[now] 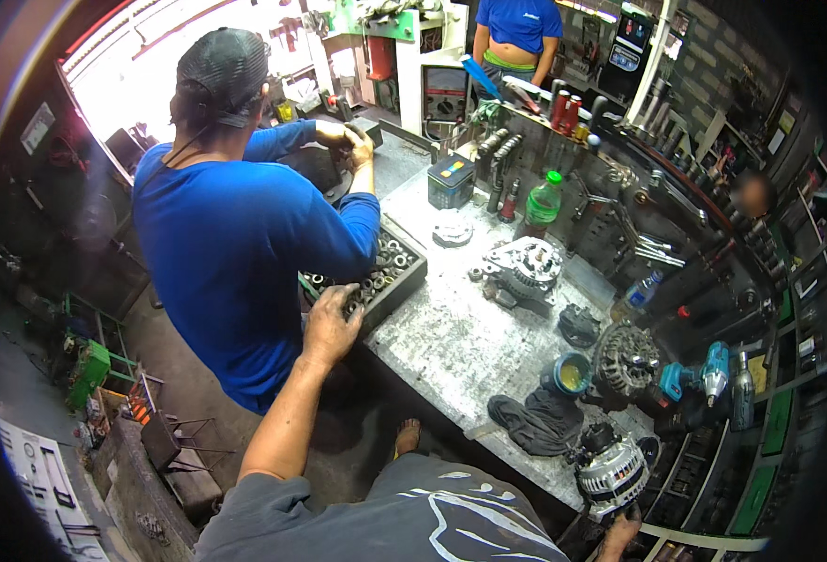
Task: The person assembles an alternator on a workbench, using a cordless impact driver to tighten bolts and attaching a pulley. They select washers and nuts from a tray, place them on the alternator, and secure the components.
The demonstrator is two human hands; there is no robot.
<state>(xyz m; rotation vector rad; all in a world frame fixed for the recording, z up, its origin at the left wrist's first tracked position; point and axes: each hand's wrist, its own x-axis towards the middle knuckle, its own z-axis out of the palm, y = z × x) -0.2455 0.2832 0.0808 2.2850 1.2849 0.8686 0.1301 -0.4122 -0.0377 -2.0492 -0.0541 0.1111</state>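
The camera sits on a person's head and looks down and ahead. That person's dark grey shirt with white lines (469,515) is very near, low in the view. The long, silvery grey metal surface (432,328) is close too, seen from above its near edge. Its far edge sits higher in the view, and a grey block wall (713,61) shows farther off. The wide lens bends straight lines and makes the sides round and dark.

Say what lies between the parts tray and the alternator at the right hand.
The head view shows a stretch of scuffed benchtop, then a black cloth lying beside the alternator.
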